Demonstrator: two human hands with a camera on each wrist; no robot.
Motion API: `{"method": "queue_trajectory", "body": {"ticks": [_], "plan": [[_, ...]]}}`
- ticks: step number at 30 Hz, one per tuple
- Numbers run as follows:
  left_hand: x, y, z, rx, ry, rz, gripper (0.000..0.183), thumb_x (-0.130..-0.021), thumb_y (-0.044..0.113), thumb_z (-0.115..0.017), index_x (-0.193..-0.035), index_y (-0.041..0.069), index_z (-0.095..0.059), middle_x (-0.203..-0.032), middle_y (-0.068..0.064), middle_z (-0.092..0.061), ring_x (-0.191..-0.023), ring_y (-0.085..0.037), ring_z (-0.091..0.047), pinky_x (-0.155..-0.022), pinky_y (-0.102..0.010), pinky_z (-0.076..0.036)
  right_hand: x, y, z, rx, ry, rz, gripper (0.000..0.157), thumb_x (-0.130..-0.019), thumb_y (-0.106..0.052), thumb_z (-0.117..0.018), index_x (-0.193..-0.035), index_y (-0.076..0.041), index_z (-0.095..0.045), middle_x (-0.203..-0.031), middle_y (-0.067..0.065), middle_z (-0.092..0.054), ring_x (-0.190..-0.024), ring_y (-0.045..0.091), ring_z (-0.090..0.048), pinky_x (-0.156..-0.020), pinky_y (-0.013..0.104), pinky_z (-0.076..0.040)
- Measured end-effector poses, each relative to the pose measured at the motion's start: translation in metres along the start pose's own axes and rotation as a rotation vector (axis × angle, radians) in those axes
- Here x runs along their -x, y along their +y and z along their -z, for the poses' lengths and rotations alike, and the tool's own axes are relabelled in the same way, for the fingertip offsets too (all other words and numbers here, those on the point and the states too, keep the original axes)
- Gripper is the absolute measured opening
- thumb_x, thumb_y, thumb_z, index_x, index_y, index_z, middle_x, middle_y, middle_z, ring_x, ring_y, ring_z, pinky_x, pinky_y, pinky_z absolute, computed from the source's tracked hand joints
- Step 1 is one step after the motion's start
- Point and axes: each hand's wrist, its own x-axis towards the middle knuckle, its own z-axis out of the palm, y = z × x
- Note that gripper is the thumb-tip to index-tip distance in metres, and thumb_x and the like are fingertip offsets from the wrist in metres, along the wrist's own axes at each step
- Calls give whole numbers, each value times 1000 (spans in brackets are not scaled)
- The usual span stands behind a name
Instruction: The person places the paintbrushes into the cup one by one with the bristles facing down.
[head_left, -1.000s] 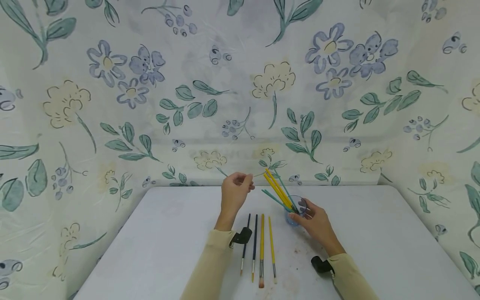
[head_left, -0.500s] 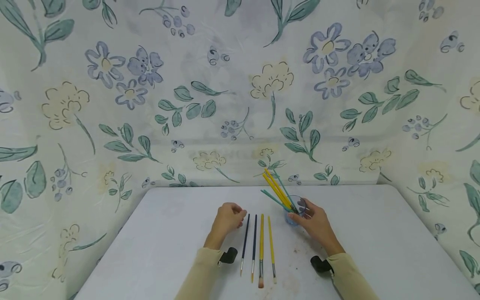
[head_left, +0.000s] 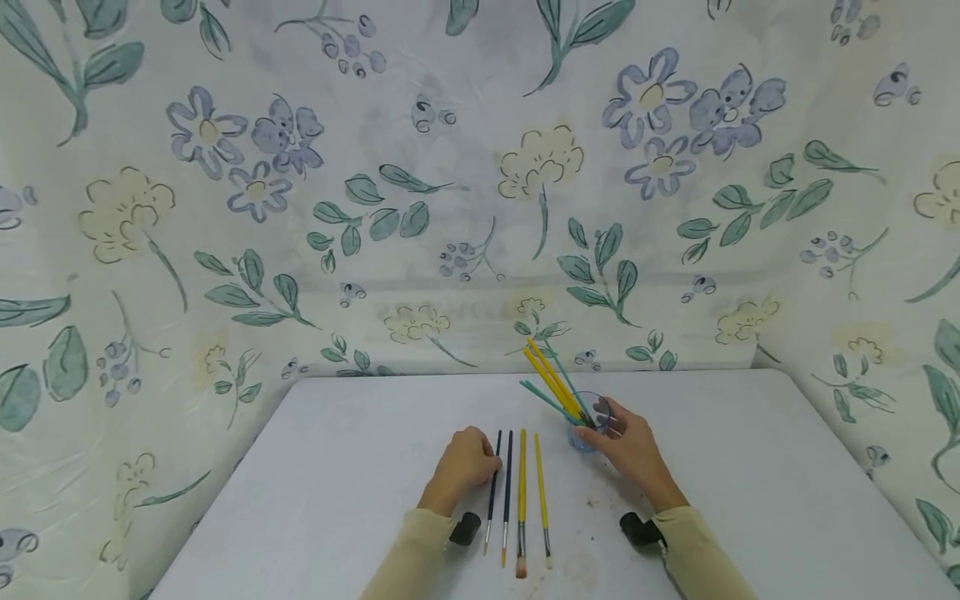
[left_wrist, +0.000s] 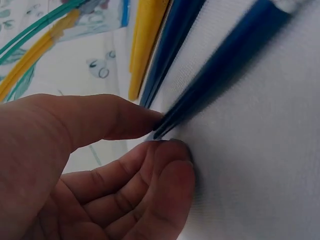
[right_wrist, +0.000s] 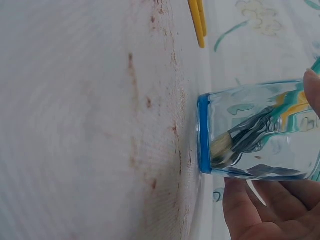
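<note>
Left hand at a dark-blue brush, right hand at a brush-filled cup.
The slim dark-blue wooden-looking paintbrush (head_left: 492, 500), leftmost of four on the white worktop (head_left: 360, 467), lies immediately right of the left hand (head_left: 463, 461), whose thumb and fingertips pinch its handle. Its long axis runs front to back, bristles toward the person, handle end away and slightly rightward. Right of it, near and roughly parallel, lie a second dark-blue paintbrush (head_left: 507, 500), a thick yellow paintbrush (head_left: 522, 483) and a thin yellow paintbrush (head_left: 542, 492). Beyond, yellow and green brush handles (head_left: 556, 379) lean leftward from a clear, blue-based cup (right_wrist: 275, 155), gripped by the right hand (head_left: 630, 446).
</note>
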Motion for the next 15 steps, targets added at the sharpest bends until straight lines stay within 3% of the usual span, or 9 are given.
{"method": "queue_trajectory", "body": {"ticks": [6, 10, 15], "plan": [[0, 5, -2, -52, 31, -24, 18, -78, 14, -74, -77, 3, -60, -68, -7, -60, -58, -17, -55, -51, -26, -45, -1, 1, -1, 3, 8, -9, 96, -77, -56, -77, -152, -13, -35, -149, 17, -49, -138, 38, -47, -107, 45, -47], [0, 6, -4, -81, 50, -31, 24, -76, 17, -77, -80, 0, -60, -68, -7, -59, -56, -18, -54, -47, -25, -43, -1, 2, -2, 4, 9, 1, 97, -76, -57, -76, -152, -13, -35, -149, 17, -49, -138, 38, -47, -107, 44, -47], [-2, 5, -2, -84, 30, -29, 28, -76, 22, -79, -82, 1, -60, -68, -7, -59, -56, -17, -55, -48, -25, -44, -1, 2, -2, 6, 7, 11, 97, -77, -57, -76, -152, -12, -35, -149, 18, -49, -137, 37, -48, -107, 44, -47]]}}
